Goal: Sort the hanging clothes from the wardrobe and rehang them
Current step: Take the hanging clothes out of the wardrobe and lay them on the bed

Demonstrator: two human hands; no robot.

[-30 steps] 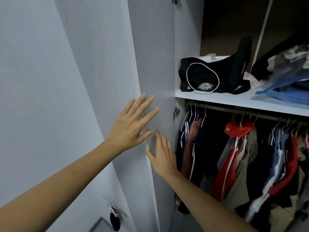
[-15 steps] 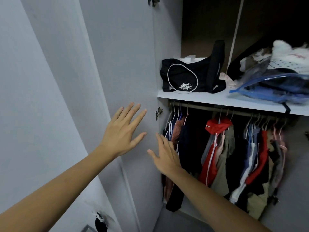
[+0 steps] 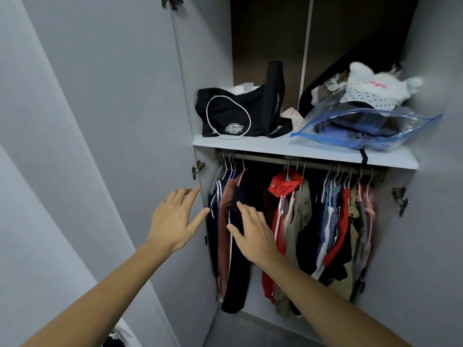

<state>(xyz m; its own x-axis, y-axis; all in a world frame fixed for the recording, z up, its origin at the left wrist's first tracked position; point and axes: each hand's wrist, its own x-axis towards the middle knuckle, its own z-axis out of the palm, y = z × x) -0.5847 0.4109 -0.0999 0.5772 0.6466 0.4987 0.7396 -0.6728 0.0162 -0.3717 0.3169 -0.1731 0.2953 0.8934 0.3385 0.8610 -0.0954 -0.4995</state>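
Note:
The wardrobe stands open with its rail (image 3: 273, 160) full of hanging clothes on thin hangers. At the left hang dark striped trousers (image 3: 236, 266) and a rust garment (image 3: 224, 221); a red hooded jacket (image 3: 281, 194) is in the middle, and a dense blue, red and pink bunch (image 3: 343, 221) is at the right. My left hand (image 3: 175, 219) is open with fingers spread, in front of the open left door's inner edge (image 3: 198, 241). My right hand (image 3: 253, 232) is open, fingers straight, in front of the dark trousers; contact is unclear.
A white shelf (image 3: 275, 146) above the rail carries a black Dickies bag (image 3: 238, 113), a clear blue-edged storage bag (image 3: 363, 127) of folded clothes and a white hat (image 3: 375, 91). The grey left door (image 3: 112, 121) is swung wide. Hinges (image 3: 400, 199) stick out on the right side.
The view has swung right, showing the whole wardrobe interior. Both hands have moved from the door face toward the left end of the hanging clothes.

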